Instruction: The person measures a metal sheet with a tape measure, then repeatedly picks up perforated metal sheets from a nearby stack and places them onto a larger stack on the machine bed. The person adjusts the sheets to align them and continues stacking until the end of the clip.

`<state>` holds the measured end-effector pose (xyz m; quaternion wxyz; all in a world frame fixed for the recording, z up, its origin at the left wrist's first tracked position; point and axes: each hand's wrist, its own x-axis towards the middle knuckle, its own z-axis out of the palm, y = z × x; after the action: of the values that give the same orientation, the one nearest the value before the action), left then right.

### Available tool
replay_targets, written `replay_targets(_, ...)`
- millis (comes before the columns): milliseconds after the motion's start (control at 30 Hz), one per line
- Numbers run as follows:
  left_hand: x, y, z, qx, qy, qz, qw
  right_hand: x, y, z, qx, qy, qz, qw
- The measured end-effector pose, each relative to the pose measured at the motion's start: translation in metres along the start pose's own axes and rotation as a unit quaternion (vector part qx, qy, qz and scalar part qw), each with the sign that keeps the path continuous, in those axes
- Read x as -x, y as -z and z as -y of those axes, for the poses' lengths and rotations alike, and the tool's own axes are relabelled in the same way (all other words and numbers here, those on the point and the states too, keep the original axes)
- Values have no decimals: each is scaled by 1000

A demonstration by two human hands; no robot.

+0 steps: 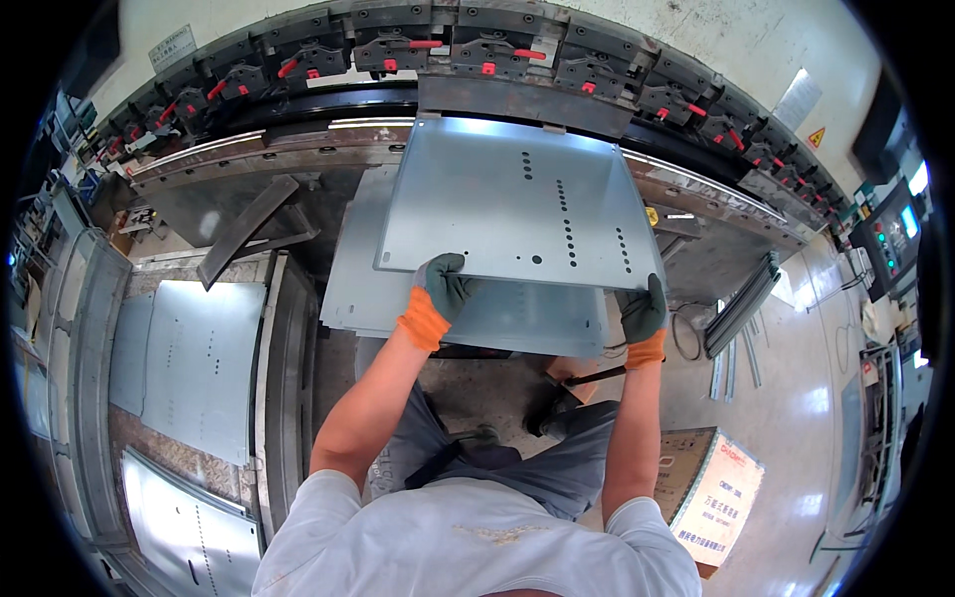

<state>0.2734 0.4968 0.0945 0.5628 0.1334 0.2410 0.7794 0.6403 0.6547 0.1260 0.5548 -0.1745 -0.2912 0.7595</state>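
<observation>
A large sheet metal panel (477,199) with rows of round holes lies with its far edge at the press brake's tooling (517,98). Along its near edge, my left hand (444,291) in a dark glove with an orange cuff grips it with the thumb on top. My right hand (645,316), gloved the same way, holds the near right corner, its other fingers hidden under the sheet. Beneath the held panel, more flat metal sheets (356,289) rest in a stack, partly covered by it.
Red-handled clamps (426,44) line the machine's upper beam. At left, punched panels (204,348) lie beside a metal frame. A cardboard box (711,497) stands on the floor at right, with long metal strips (741,308) beyond it. A control panel (890,234) hangs at far right.
</observation>
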Motion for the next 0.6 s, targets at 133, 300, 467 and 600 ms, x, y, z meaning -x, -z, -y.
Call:
replay_targets(133, -1, -30, 5, 78, 67, -34, 994, 1, 22, 3, 0, 6, -50, 999)
replay_targets(300, -3, 3, -7, 8, 33, 3, 999, 1, -9, -1, 2, 18, -24, 1000)
replay_targets(467, -5, -4, 3, 13, 23, -10, 1000, 9, -9, 4, -2, 25, -23, 999)
replay_targets(600, -3, -4, 0, 4, 12, -1, 1000, 9, -15, 4, 0, 25, -21, 999)
